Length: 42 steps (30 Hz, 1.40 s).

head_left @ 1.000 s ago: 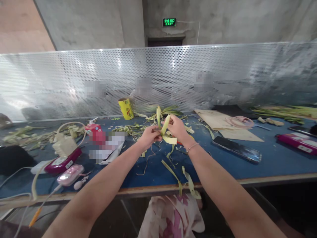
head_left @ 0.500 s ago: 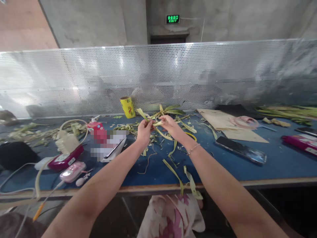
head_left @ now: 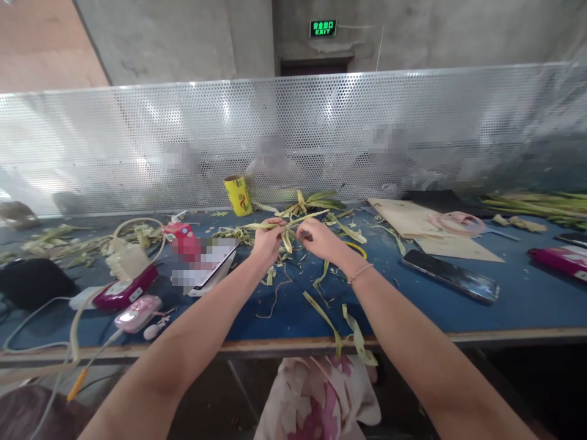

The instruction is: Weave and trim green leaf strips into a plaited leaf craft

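Over the blue table, my left hand (head_left: 268, 239) is closed in a pinch on some pale green leaf strips (head_left: 310, 216). The strips stick out on both sides of its fingertips, and one end droops between my hands. Just to the right, my right hand (head_left: 316, 238) has its fingers curled together beside the strips. Whether anything is between those fingertips is hidden. Behind both hands lies a pile of green and straw-coloured leaves (head_left: 316, 201). Loose strips (head_left: 321, 315) lie in front, and a curled one (head_left: 355, 336) hangs over the table edge.
A yellow roll (head_left: 238, 197) stands by the perforated metal screen (head_left: 137, 134). On the left are a tilted phone (head_left: 215, 266), a red box (head_left: 181, 238) and a pink device (head_left: 137, 313) with cables. Right of my arm lie a dark phone (head_left: 452, 278) and brown paper (head_left: 398, 220).
My right fingers have come off the strip end they pinched and curled inward. In my left hand, the strips now lie flatter, with a long one pointing right. The view has shifted slightly.
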Motion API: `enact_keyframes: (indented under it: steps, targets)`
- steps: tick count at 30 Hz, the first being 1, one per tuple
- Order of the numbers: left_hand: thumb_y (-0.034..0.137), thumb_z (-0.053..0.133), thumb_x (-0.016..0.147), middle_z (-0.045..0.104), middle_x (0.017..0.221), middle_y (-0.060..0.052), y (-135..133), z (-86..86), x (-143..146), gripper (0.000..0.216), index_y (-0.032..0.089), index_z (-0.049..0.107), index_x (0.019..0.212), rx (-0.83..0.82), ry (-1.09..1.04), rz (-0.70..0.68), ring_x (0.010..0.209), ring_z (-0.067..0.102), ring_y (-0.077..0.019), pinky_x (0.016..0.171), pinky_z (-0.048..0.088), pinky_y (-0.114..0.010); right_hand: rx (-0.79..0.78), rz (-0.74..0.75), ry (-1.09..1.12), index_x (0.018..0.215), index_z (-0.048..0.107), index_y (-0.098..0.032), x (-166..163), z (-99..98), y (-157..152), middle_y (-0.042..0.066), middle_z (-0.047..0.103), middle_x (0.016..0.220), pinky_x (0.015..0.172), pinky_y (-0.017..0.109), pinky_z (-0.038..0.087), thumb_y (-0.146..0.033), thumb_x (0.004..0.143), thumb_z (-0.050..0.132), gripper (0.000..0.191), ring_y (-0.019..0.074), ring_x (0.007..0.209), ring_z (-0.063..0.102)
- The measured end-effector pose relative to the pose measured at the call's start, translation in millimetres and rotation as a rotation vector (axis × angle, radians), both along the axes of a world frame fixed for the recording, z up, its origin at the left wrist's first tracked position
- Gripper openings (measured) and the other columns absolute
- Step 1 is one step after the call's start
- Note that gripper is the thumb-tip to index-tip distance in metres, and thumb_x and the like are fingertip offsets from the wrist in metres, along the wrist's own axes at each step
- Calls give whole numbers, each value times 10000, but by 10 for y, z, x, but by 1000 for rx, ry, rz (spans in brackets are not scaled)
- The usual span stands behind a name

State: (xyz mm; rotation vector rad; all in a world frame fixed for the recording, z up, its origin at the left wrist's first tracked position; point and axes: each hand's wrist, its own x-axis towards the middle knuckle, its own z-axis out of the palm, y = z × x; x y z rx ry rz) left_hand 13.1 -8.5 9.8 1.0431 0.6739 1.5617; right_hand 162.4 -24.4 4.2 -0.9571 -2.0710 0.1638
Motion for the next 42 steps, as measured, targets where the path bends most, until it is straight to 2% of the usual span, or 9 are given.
enact_keyframes:
  steps: [5,8,13,15,24,28,30,36,42]
  targets:
    - [73,606,503,579,701,16,-29,-21,30,250,143,576,742,-14,93,-38,588,508,-65,553,373,-200,62,-182,-116,829,646,-174,76,-15,21,77,561,927,775,300,410,-38,763,406,284,166,810,536]
    - [71,609,509,567,699,20,-54,-25,40,261,139,578,758,-15,122,-60,574,499,-58,534,362,-195,53,-201,-113,837,639,-168,59,-38,33,83,572,940,796,299,407,-33,764,411,274,175,851,540]
    - [40,627,507,562,677,34,-84,-22,51,272,157,477,702,-8,100,-91,584,515,-61,554,367,-191,114,-357,-138,841,624,-180,4,-43,-13,93,565,928,811,360,378,-11,743,417,285,230,947,498]
    - [42,640,510,587,701,26,-94,-23,59,300,163,436,693,-13,95,-121,607,537,-70,574,375,-194,123,-377,-132,829,630,-183,-4,-47,-18,94,550,911,789,360,380,-47,770,414,262,227,909,502]
    - [69,668,498,587,654,28,-108,-22,59,293,159,438,655,-12,69,-175,592,550,-74,565,387,-193,-36,-229,206,863,509,-171,-145,-68,43,55,517,833,749,319,404,-104,722,421,179,180,805,500]
    - [94,687,499,566,624,36,-92,-17,55,291,159,453,659,9,40,-144,573,539,-72,554,388,-193,-160,-147,446,840,439,-205,-200,-4,-46,-3,492,745,727,308,392,-272,790,453,85,153,728,482]
    - [106,689,502,558,615,39,-83,-16,54,281,159,461,659,20,25,-134,570,533,-70,557,391,-195,-202,-92,516,782,425,-209,-216,13,-81,-8,488,746,737,302,392,-365,776,500,173,144,739,478]
    - [138,625,586,508,574,44,-81,2,37,168,157,471,650,-13,-2,-121,495,461,-54,505,350,-195,-264,-18,495,793,464,-200,-231,-25,-65,34,499,909,786,308,409,-393,630,655,317,177,937,474]
    - [129,637,621,604,675,1,-123,60,39,156,158,513,711,17,-84,-182,620,567,-91,638,446,-230,-234,2,535,751,428,-207,-162,-9,-1,7,497,837,793,319,403,-376,653,624,277,164,867,490]
